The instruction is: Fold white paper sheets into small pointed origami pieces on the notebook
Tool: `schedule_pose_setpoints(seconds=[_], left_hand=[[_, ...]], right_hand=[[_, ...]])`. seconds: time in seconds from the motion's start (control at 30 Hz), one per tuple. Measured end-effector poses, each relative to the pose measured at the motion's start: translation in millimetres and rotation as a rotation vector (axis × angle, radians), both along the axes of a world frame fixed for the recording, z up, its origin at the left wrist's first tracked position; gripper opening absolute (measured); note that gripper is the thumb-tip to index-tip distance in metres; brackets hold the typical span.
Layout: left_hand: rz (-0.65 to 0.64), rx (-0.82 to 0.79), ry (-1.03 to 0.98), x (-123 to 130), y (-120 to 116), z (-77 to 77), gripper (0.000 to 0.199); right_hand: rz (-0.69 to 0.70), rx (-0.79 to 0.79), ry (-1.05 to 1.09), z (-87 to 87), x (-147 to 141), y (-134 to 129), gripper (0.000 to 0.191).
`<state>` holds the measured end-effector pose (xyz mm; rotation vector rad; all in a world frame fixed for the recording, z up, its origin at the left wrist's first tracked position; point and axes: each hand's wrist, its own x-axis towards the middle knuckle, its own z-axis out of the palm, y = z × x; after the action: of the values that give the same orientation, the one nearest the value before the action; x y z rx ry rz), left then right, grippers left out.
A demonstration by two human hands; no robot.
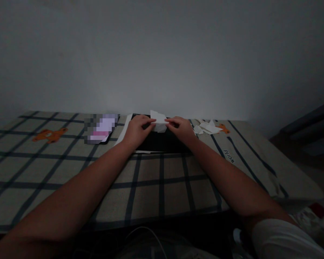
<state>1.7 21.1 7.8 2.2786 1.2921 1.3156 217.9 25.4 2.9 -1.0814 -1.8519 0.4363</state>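
Observation:
A small piece of folded white paper is pinched between both hands, over a flat black board or pad. My left hand grips its left edge between thumb and fingertips. On the opposite edge, my right hand holds it the same way. White sheets stick out from under the black pad at its left side. Just right of my right hand lie several folded white paper pieces in a loose heap.
A checked tablecloth covers the table, which stands against a pale wall. A phone with a lit, partly blurred screen lies to the left. Beneath the table's front edge, a white cable and a bottle show dimly.

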Motion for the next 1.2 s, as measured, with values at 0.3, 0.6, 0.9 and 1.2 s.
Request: schedule_pose_setpoints(seconds=[0.3, 0.6, 0.9, 1.2], left_hand=[[-0.069, -0.125, -0.167, 4, -6, 5.0, 0.022], [-0.075, -0.365, -0.222, 6, -8, 7.3, 0.028], [-0.085, -0.374, -0.174, 5, -9, 6.7, 0.03], [-0.097, -0.426, -0.217, 5, -7, 4.4, 0.027]], right_hand=[[0.096, -0.051, 0.194, -2.3, -1, 0, 0.016], [0.137, -0.31, 0.299, -0.4, -3, -4, 0.026], [0.166, -0.34, 0.277, -0.4, -4, -5, 0.025], [0.114, -0.321, 0.206, 5.4, -7, -11, 0.024]])
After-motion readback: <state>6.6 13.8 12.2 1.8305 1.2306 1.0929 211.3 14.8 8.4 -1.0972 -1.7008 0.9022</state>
